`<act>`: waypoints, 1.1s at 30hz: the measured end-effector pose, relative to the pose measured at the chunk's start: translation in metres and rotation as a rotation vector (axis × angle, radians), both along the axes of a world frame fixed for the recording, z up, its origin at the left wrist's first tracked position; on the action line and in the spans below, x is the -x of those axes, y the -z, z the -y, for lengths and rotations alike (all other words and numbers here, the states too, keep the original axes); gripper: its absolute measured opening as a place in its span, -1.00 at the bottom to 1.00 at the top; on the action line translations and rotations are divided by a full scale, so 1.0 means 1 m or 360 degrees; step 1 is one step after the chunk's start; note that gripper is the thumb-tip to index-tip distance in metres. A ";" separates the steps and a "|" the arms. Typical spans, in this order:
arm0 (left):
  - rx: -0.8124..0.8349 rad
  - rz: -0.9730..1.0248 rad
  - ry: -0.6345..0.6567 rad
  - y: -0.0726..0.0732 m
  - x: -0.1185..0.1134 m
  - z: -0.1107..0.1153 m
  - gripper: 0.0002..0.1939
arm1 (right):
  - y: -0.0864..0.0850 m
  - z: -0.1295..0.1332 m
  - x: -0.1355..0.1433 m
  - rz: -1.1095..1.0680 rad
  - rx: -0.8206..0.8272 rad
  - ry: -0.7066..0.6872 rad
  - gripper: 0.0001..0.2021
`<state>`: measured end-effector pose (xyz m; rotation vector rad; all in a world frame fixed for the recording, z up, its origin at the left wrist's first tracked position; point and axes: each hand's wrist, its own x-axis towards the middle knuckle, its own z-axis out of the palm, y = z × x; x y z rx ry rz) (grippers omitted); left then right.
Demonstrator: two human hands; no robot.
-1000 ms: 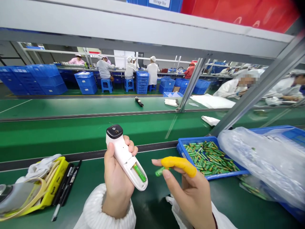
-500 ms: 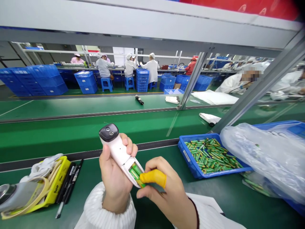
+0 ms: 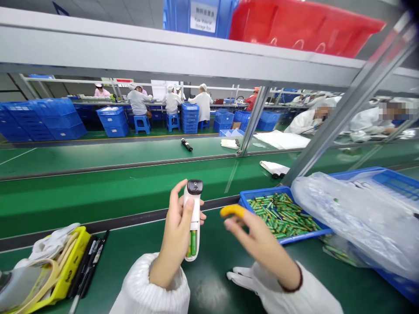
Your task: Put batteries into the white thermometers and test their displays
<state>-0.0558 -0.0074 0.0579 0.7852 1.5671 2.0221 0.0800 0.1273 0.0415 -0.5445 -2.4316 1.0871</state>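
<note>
My left hand (image 3: 176,222) is wrapped round a white handheld device (image 3: 195,209) and holds it upright above the bench. Two round spots sit on the dark glossy end of the device. Its lower compartment is uncovered, and green batteries (image 3: 193,242) lie side by side inside. To the right, my right hand (image 3: 258,237) is in the air, apart from the device. A yellow finger cot (image 3: 233,211) covers its index finger, and thumb and index stand apart with nothing visible between them. Behind that hand is a blue tray (image 3: 262,191) of loose green batteries (image 3: 281,211).
White slender pieces (image 3: 244,279) lie beneath my right forearm. A clear plastic bag (image 3: 353,218) covers a blue crate at right. Pens (image 3: 90,261) and a yellow holder (image 3: 73,266) sit at left. A metal post (image 3: 340,104) and shelf (image 3: 131,48) frame the bench; co-workers sit beyond.
My right hand has left the batteries in the device and moved right, toward the tray. My left hand has turned the device more upright and shifted it right. The view has tilted up.
</note>
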 end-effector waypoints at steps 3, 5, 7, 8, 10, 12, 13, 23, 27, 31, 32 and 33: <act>0.0661 -0.0581 -0.0015 0.009 0.007 -0.005 -0.58 | 0.024 -0.074 -0.031 0.0675 -0.0534 0.0547 -0.72; 0.1077 -0.0934 -0.0042 0.018 0.011 -0.011 -0.62 | 0.042 -0.113 -0.050 0.0901 -0.0562 0.0609 -0.79; 0.1298 -0.1097 -0.0007 0.030 0.014 -0.018 -0.66 | 0.056 -0.135 -0.062 0.0992 -0.0549 0.0512 -0.69; 0.1359 -0.1132 0.0019 0.037 0.015 -0.021 -0.69 | 0.061 -0.140 -0.065 0.1009 -0.0543 0.0448 -0.61; 0.1500 -0.1228 0.0065 0.051 0.019 -0.025 -0.75 | 0.067 -0.143 -0.067 0.1029 -0.0535 0.0339 -0.52; 0.1634 -0.1310 0.0086 0.063 0.023 -0.027 -0.78 | 0.069 -0.141 -0.064 0.1053 -0.0530 0.0263 -0.51; 0.1696 -0.1345 0.0086 0.066 0.024 -0.027 -0.79 | 0.069 -0.139 -0.063 0.1070 -0.0528 0.0231 -0.51; 0.1268 -0.1961 0.0797 0.066 -0.063 -0.047 -0.80 | 0.070 -0.134 -0.055 0.1115 -0.0559 0.0156 -0.66; 0.0969 -0.2152 0.1200 0.094 -0.121 -0.048 -0.68 | 0.075 -0.133 -0.054 0.0991 -0.0494 0.0261 -0.79; 0.0912 -0.2143 0.1277 0.108 -0.135 -0.044 -0.71 | 0.076 -0.135 -0.051 0.0676 -0.0289 0.0425 -0.84; 0.0916 -0.2109 0.1268 0.104 -0.132 -0.043 -0.74 | 0.075 -0.135 -0.050 0.0562 -0.0217 0.0465 -0.85; 0.0927 -0.2079 0.1243 0.098 -0.128 -0.042 -0.76 | 0.072 -0.135 -0.049 0.0440 -0.0134 0.0494 -0.86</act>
